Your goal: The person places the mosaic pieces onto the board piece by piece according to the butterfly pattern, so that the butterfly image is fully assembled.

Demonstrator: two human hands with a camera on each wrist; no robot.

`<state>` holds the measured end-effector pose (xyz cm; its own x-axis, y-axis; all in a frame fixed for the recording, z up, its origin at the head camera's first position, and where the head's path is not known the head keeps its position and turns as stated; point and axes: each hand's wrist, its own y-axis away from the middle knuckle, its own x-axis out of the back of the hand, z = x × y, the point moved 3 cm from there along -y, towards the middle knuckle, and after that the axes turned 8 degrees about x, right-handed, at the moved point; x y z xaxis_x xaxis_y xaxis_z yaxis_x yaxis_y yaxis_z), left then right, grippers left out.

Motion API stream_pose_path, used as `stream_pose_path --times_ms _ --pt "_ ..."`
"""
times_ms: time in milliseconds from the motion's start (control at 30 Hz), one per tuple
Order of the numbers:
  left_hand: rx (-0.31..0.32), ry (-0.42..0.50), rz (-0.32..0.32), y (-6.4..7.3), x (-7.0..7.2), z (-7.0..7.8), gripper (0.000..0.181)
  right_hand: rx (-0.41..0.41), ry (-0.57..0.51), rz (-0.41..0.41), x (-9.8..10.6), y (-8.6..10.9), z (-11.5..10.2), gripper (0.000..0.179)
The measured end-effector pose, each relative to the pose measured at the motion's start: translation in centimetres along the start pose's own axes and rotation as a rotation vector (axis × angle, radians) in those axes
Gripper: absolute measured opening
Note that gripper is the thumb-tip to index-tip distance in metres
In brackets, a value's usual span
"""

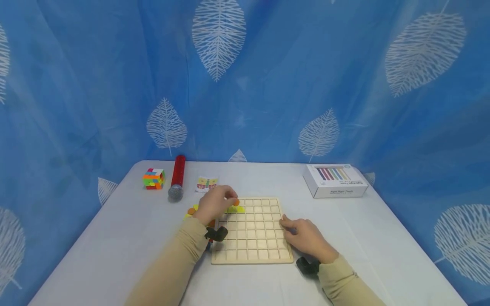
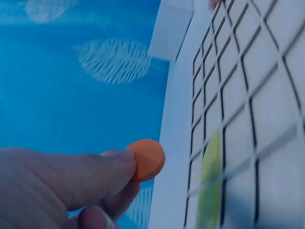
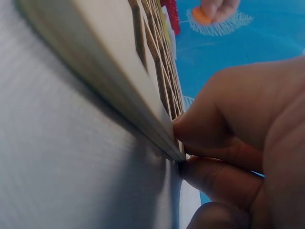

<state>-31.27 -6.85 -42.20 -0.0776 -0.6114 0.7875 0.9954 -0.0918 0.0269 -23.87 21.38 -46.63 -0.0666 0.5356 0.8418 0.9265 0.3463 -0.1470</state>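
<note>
Between thumb and finger, my left hand [image 1: 215, 205] pinches a round orange disc [image 2: 148, 160] over the far left part of a wooden grid board [image 1: 255, 244]. Yellow pieces [image 1: 236, 209] lie in its cells just below that hand. At the board's right edge, my right hand [image 3: 224, 133] grips the rim, thumb on top and fingers against the side. More coloured pieces [image 1: 191, 211], some orange and yellow, lie left of the board, partly hidden by my left hand and wrist.
Behind the board lies a small printed card [image 1: 207, 183]. Farther left are a red microphone [image 1: 178, 172] and a colourful puzzle cube [image 1: 154, 179]. A white box [image 1: 336, 182] stands at the back right, before a blue leaf-patterned curtain [image 1: 268, 85].
</note>
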Motion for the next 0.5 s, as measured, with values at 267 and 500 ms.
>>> stream_pose_path --times_ms 267,500 --pt "-0.046 -0.068 -0.015 -0.9 -4.1 2.3 0.004 0.011 -0.014 0.017 -0.1 -0.2 0.3 0.037" --pt "-0.034 -0.093 0.007 -1.3 -5.7 2.0 0.004 0.002 -0.016 0.016 -0.1 0.1 0.4 0.036"
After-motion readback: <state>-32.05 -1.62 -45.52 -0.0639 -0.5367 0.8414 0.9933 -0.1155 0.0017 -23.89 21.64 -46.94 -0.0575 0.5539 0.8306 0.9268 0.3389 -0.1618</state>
